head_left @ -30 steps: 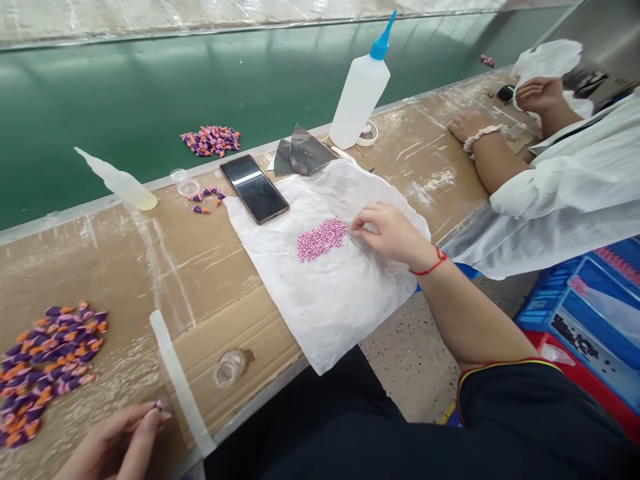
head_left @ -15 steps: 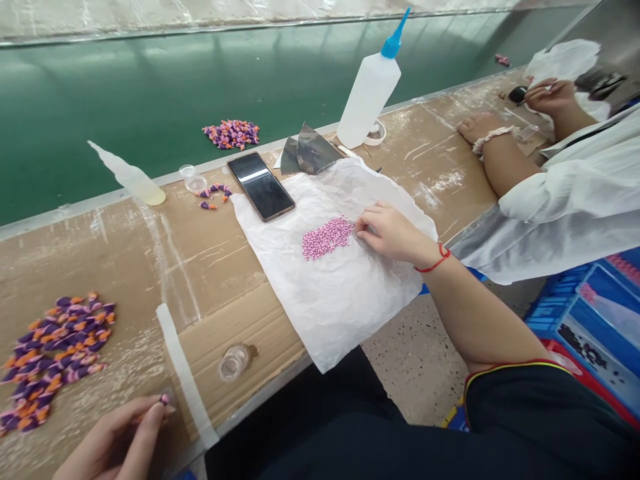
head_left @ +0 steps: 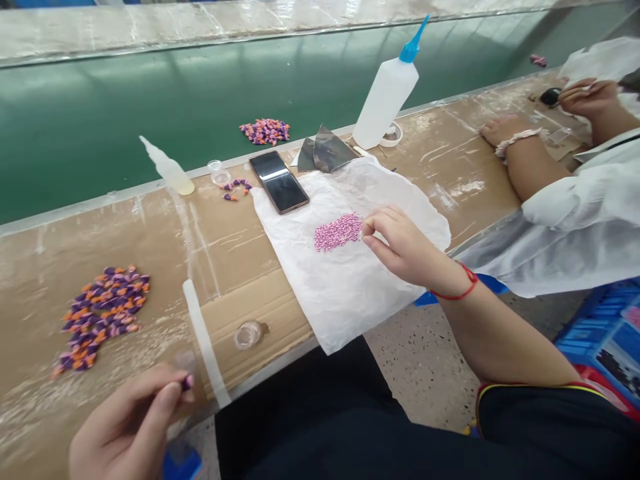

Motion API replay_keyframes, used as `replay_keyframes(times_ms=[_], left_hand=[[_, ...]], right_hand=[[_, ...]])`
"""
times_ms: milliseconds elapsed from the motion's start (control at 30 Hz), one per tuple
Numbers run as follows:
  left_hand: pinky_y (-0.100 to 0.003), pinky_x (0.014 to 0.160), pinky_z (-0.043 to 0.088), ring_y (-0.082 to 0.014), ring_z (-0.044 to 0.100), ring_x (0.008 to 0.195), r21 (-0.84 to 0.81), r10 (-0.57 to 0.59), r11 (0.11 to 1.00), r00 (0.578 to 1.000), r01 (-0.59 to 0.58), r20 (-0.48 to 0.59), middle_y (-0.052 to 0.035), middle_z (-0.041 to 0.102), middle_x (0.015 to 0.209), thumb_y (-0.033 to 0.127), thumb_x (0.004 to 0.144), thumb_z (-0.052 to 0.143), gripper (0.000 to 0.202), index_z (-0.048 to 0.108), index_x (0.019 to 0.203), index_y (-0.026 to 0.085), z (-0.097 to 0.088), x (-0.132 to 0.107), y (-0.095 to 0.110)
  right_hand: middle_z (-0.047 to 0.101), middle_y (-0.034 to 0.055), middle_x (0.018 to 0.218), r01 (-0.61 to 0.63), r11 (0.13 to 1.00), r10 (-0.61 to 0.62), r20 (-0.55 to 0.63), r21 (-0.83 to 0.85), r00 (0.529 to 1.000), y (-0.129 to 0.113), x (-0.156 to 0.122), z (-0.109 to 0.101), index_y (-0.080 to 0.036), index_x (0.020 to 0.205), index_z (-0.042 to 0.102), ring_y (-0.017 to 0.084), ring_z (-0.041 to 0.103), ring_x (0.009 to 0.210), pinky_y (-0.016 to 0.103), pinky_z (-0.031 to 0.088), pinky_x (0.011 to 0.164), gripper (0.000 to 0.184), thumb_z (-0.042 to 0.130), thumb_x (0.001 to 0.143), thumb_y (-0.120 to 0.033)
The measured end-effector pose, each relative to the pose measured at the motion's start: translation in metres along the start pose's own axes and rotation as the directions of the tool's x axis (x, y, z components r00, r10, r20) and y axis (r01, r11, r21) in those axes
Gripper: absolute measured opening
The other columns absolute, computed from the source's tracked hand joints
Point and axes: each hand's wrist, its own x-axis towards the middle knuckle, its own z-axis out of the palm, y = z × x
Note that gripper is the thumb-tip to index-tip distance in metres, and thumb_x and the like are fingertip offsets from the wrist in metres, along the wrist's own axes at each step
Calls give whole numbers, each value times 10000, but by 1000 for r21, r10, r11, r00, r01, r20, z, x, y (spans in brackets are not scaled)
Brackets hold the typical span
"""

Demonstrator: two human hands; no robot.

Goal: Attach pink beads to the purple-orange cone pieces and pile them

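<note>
Between thumb and fingers of my left hand (head_left: 135, 420) is a small purple and pink piece (head_left: 187, 383), near the table's front edge. Beyond that hand lies a loose pile of purple, orange and pink pieces (head_left: 107, 307). My right hand (head_left: 400, 240) is over the white paper (head_left: 340, 313), its thumb and fingertips drawn together in a pinch. Anything between those fingertips is too small to make out. Just left of them, a patch of tiny pink and white bits (head_left: 337, 233) is spread on the paper. A small clear round dish (head_left: 249, 335) sits on the cardboard between my hands.
A phone (head_left: 279, 181) lies on the paper's far left corner. Behind stand a white bottle with a blue nozzle (head_left: 387, 100) and a tape roll (head_left: 393, 135). A small glue bottle (head_left: 170, 170) leans at the back left. A co-worker's arm (head_left: 535, 157) rests at right.
The view has shifted, so the table things appear further right. My right hand has lifted slightly back from the pink bits. My left hand still pinches the small piece.
</note>
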Motion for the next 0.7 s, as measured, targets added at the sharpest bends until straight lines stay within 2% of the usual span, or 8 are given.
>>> replay_keyframes(times_ms=[33,100,167,233,333,467,700], left_hand=[[-211,468,536,-157,653,536,-75,49,996,995,-42,83,10,711,650,299,768,765,91,739,720,226,6,0,15],[-183,466,496,-122,633,530,-145,194,976,956,-164,221,21,698,634,207,853,678,141,725,721,223,22,1,42],[-189,505,495,-104,616,517,-173,330,943,872,-285,361,27,680,605,143,882,629,174,709,741,206,39,4,63],[-211,520,481,-102,590,511,-148,434,901,827,-409,358,13,678,615,144,885,622,152,688,753,183,53,7,76],[-223,535,461,-97,552,514,-73,518,848,791,-526,326,12,657,613,140,888,614,136,679,771,168,63,6,83],[-221,530,435,-88,521,510,-23,539,827,781,-561,316,10,652,631,119,894,598,126,686,809,147,59,-1,82],[-218,499,401,-86,491,485,38,573,794,767,-607,287,29,606,590,90,868,571,145,658,777,161,58,-6,84]], right_hand=[[557,53,857,60,994,-58,-20,91,998,-16,0,-2,-236,861,432,224,498,840,387,412,802,119,418,972,-198],[538,40,858,189,952,-186,-36,243,982,-50,2,-3,-235,877,421,209,496,836,374,415,794,118,425,977,-172],[531,38,861,280,909,-288,-20,309,957,-80,5,-3,-231,885,416,206,494,847,376,425,810,123,429,973,-145],[538,45,866,338,887,-360,14,315,933,-103,8,-3,-226,885,419,210,486,854,378,431,807,135,432,960,-114],[541,63,865,407,869,-431,26,282,902,-124,10,-2,-212,874,438,215,465,841,366,435,766,158,426,943,-71],[537,81,834,498,849,-507,8,180,862,-137,10,-3,-187,833,478,216,439,799,362,428,719,194,404,934,-39],[536,90,775,545,837,-546,31,44,837,-150,5,-7,-161,764,537,214,409,744,369,408,679,241,402,876,6]])
